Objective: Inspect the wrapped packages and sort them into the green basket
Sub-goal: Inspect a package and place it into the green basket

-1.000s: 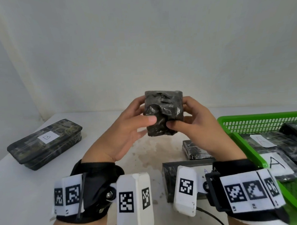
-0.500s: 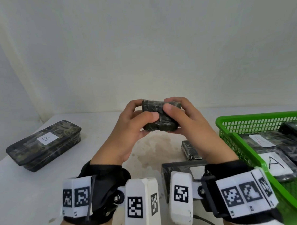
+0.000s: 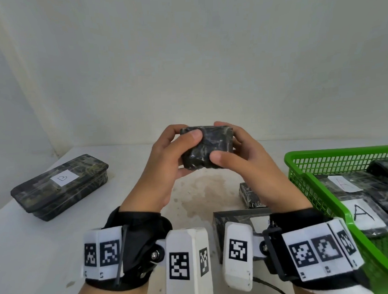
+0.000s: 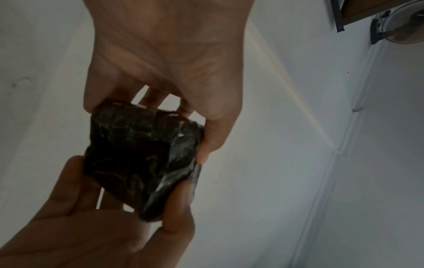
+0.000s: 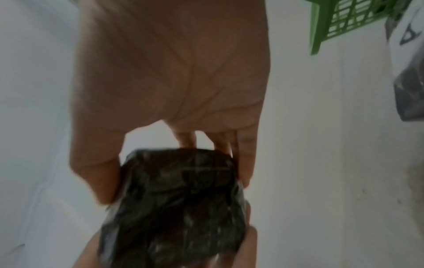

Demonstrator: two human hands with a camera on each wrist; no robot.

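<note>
We hold a dark wrapped package (image 3: 207,149) above the tabletop (image 3: 37,242), left hand (image 3: 160,170) and right hand (image 3: 251,164) fingers clamped on it, beside the green basket (image 3: 305,171).

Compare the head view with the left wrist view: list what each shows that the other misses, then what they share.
Only the head view shows the green basket holding packages labelled A, the long package labelled B on the table, and two more packages near the wrists. Only the left wrist view shows the palms from below and a fixture high on the wall. Both show the left hand and right hand holding the small dark package between them.
</note>
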